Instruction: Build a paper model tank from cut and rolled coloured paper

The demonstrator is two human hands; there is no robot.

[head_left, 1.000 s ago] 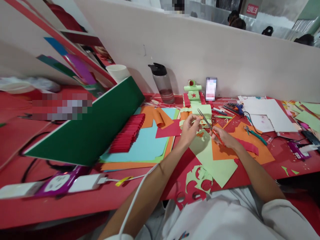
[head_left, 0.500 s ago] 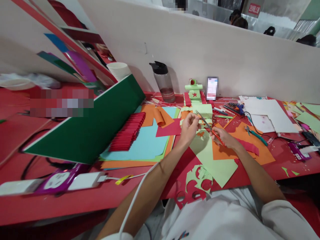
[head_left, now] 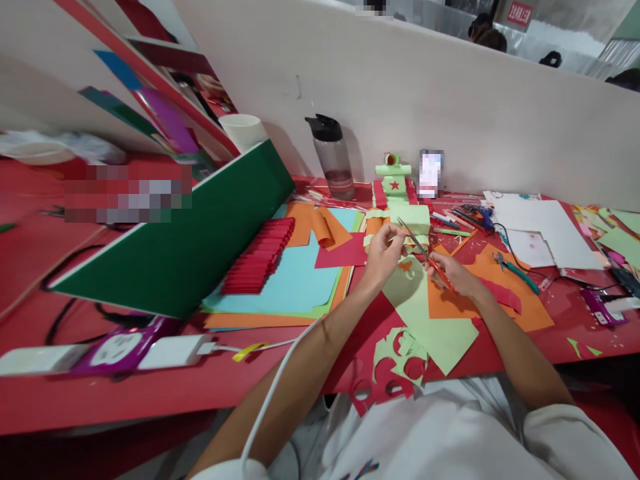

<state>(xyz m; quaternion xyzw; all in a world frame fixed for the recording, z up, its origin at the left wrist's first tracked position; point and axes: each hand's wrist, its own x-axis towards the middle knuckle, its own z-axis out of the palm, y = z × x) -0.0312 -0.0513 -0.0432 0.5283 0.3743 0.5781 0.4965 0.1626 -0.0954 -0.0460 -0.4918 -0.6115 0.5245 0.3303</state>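
My right hand (head_left: 453, 273) is closed round the handles of red-handled scissors (head_left: 440, 270), whose blades point up and left. Close to the blade tips, my left hand (head_left: 386, 250) is pinched; whatever lies between its fingertips is too small to make out. Beneath both hands is a light green paper sheet (head_left: 450, 340) with small orange scraps (head_left: 406, 266) on it. Just beyond my hands stands a paper model (head_left: 395, 187) of green and red rolled pieces with a red star. Orange paper (head_left: 530, 313) lies under my right wrist.
To the left, red paper rolls (head_left: 260, 257) rest on stacked coloured sheets (head_left: 295, 293) beside a leaning green board (head_left: 200, 233). A bottle (head_left: 333, 160) and phone (head_left: 431, 173) stand at the back. Pliers (head_left: 517, 272) lie right; a white cable (head_left: 270, 393) crosses my left arm.
The whole view has shifted slightly, so things appear a little further right. My hands keep nearly the same pose, with the scissors still in my right hand.
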